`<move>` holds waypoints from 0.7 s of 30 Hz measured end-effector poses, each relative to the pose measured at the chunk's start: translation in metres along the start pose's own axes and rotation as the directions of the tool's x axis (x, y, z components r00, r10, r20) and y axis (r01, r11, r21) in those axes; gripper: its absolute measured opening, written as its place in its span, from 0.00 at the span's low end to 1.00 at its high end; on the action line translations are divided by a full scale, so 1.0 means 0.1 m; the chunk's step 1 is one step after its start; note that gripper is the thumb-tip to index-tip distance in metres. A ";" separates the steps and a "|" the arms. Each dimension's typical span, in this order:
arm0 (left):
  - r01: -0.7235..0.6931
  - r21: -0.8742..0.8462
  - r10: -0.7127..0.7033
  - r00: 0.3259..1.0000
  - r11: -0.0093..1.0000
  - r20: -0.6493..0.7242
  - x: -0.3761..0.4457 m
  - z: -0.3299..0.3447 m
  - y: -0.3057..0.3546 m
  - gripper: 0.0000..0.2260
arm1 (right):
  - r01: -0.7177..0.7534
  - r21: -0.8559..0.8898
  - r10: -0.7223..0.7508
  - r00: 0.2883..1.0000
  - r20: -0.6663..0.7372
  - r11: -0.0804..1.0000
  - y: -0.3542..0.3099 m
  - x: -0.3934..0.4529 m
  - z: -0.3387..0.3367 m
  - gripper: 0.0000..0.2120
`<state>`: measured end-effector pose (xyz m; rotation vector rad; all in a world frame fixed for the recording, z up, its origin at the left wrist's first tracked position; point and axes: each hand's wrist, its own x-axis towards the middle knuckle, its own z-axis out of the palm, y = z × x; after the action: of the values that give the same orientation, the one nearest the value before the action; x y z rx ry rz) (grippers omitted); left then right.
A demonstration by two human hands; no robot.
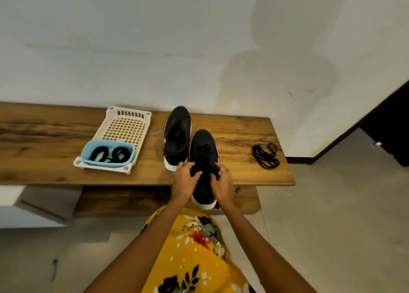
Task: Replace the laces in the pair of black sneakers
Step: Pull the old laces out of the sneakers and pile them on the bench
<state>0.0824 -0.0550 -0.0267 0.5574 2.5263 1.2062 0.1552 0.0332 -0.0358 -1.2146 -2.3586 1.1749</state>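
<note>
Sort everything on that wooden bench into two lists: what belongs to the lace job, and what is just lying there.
Belongs to the job:
- near sneaker, laced, with left hand and right hand at its laces
- far sneaker, apparently unlaced
- black laces in the blue tub
- loose black lace at the bench's right end

Just lying there:
- white slotted tray under the tub
- wooden bench itself

The wooden counter (243,129) is carrying 4 things: a white slotted tray (126,126) lying toward its left end, 2 black sneakers (178,133) sitting mid-counter, the nearer sneaker (203,151) overhanging the front edge, and a loose black lace (265,155) lying near the right edge.
</note>
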 end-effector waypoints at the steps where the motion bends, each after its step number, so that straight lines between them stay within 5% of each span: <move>1: -0.016 0.000 0.016 1.000 1.000 -0.011 0.00 -0.03 0.01 0.17 | 0.002 -0.005 -0.002 1.000 0.010 1.000 -0.01 0.00 -0.02 0.18; 8: -0.088 -0.068 0.081 0.991 0.994 -0.103 0.06 -0.11 0.08 0.18 | 0.155 -0.015 -0.154 0.987 0.044 0.988 -0.08 0.03 -0.07 0.20; 13: -0.151 0.028 0.153 0.983 0.988 -0.102 0.18 -0.08 0.08 0.08 | 0.181 -0.002 -0.181 0.983 0.026 0.984 -0.12 0.12 -0.05 0.20; 18: -0.247 -0.221 0.197 0.954 0.944 -0.225 0.19 -0.12 0.21 0.06 | 0.219 -0.039 -0.219 0.976 0.001 0.975 -0.02 0.20 -0.03 0.15; 21: -0.189 -0.498 0.124 0.979 0.846 -0.160 0.18 -0.21 0.45 0.04 | 0.226 -0.009 -0.226 0.974 -0.022 0.974 0.01 0.22 -0.04 0.14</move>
<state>0.0681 -0.0351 0.0201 0.5714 2.1331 1.9405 0.1441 0.0530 -0.0374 -0.9253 -2.4090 1.0730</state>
